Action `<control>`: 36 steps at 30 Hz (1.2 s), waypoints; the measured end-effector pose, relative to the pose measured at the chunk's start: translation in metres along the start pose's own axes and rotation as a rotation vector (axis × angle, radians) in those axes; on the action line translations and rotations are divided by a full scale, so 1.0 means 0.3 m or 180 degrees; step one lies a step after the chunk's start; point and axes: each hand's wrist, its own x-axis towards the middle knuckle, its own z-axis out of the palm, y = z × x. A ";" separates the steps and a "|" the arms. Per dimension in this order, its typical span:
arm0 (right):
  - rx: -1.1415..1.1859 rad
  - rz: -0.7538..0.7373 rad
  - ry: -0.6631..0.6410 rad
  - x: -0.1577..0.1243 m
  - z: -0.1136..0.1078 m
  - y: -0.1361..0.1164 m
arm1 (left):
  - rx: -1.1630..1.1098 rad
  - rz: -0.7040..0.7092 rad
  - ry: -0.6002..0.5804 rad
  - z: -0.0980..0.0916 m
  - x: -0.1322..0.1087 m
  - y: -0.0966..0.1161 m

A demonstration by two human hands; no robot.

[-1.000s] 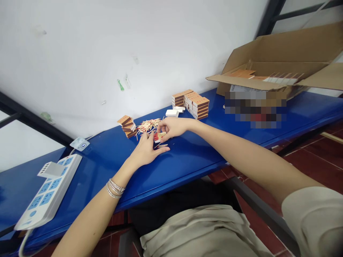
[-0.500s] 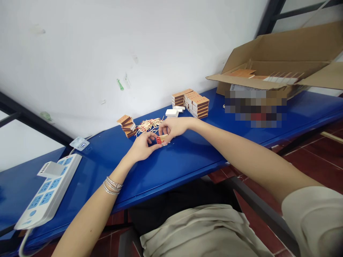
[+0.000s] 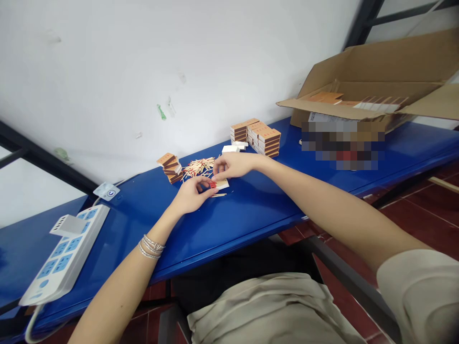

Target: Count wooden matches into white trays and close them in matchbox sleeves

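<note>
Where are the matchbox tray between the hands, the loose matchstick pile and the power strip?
Matchbox tray (image 3: 223,184): head view, white end of the tray.
Loose matchstick pile (image 3: 199,166): head view, middle of the pile.
Power strip (image 3: 61,255): head view, middle of its white face.

- blue table (image 3: 251,224) against white wall (image 3: 107,81), edge runs diag. across view
- white power strip (image 3: 64,253) w/ blue sockets on table at left, cable hanging off front edge
- small white unit w/ round btn (image 3: 106,191) on table by wall, cord going to strip
- open cardboard carton (image 3: 369,62) on table at right, flaps up
- dark red tile floor (image 3: 423,205) below table
- dark metal rail (image 3: 351,286) at lower right
</note>
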 end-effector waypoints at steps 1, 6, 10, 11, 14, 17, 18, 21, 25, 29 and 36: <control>0.0002 -0.0003 0.0128 0.000 -0.003 0.001 | -0.0046 -0.0130 0.0052 -0.002 0.001 0.003; 0.0042 -0.0010 0.0471 0.003 -0.009 0.012 | 0.0054 -0.0342 0.0281 -0.007 0.007 0.001; -0.0012 -0.0029 0.0458 0.006 -0.003 0.018 | 0.0303 -0.0432 0.0390 -0.007 0.013 -0.018; -0.0045 -0.0032 0.0471 0.006 -0.002 0.018 | 0.0268 -0.0416 0.0339 -0.006 0.014 -0.022; -0.0085 -0.0027 0.0450 0.005 -0.002 0.018 | 0.0177 -0.0383 0.0217 -0.005 0.013 -0.023; 0.0058 0.0038 0.0298 0.003 -0.006 0.016 | 0.0106 -0.0427 0.0135 -0.006 0.014 -0.021; 0.0141 0.0056 0.0223 0.001 -0.007 0.015 | 0.0086 -0.0441 0.0125 -0.006 0.015 -0.021; 0.0341 -0.0049 0.0061 0.001 -0.008 0.014 | 0.0086 -0.0435 0.0164 -0.006 0.017 -0.025; 0.0381 -0.0382 -0.0019 0.012 0.011 0.022 | 0.0014 -0.0275 0.0063 -0.003 0.015 -0.026; 0.0440 -0.0520 -0.0110 0.030 0.043 0.033 | 0.0134 -0.0129 0.0045 0.001 0.014 -0.023; 0.0147 -0.0370 0.0248 0.032 0.052 0.028 | -0.0042 -0.0246 -0.0033 -0.005 0.013 -0.018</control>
